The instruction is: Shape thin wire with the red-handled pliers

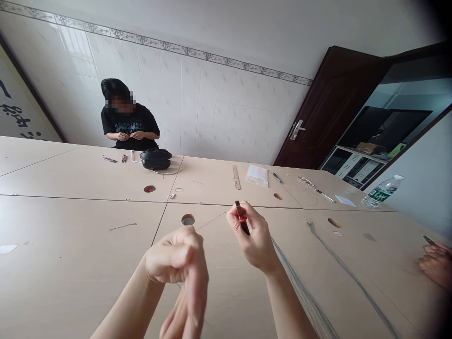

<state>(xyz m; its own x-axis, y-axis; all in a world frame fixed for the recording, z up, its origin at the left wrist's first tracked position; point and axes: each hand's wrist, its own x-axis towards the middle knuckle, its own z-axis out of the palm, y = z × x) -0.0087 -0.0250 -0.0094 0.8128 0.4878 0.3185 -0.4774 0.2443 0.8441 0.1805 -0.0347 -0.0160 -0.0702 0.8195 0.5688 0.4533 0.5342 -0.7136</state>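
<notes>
My right hand is closed round a small tool with red and black parts, above the table. A thin wire runs leftward from its fingertips toward my left hand. That hand is raised nearer to me, with several fingers stretched downward and the thumb bent; no object shows clearly in it. Beyond my right wrist, a bundle of thin grey-green strands lies on the table. A second bundle lies farther right.
A person sits across the table. Another person's hand is at the right edge. A water bottle, ruler, plastic bag, black case and loose wire lie around. The tabletop has round holes.
</notes>
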